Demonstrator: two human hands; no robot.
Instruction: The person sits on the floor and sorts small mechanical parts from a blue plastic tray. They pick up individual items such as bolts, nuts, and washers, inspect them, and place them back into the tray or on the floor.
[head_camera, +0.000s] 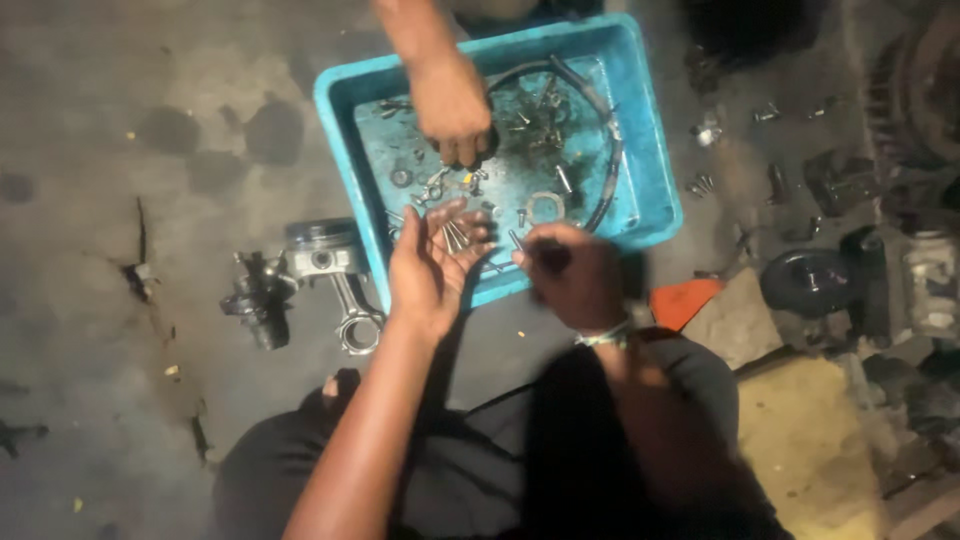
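Observation:
My left hand (432, 262) is held palm up at the near edge of a blue plastic tray (648, 150), with several bolts (456, 236) lying across its fingers. My right hand (572, 275) is beside it, pinching a single bolt (516, 241) at the fingertips. The tray holds many loose bolts, washers and a dark rubber ring (600, 120). Another person's hand (452, 108) reaches in from the top and picks among the parts.
A piston with connecting rod (335, 275) and a dark metal part (258, 298) lie on the stained concrete floor left of the tray. Engine parts and scattered bolts (705, 130) crowd the right side. An orange object (683, 300) sits by my right wrist.

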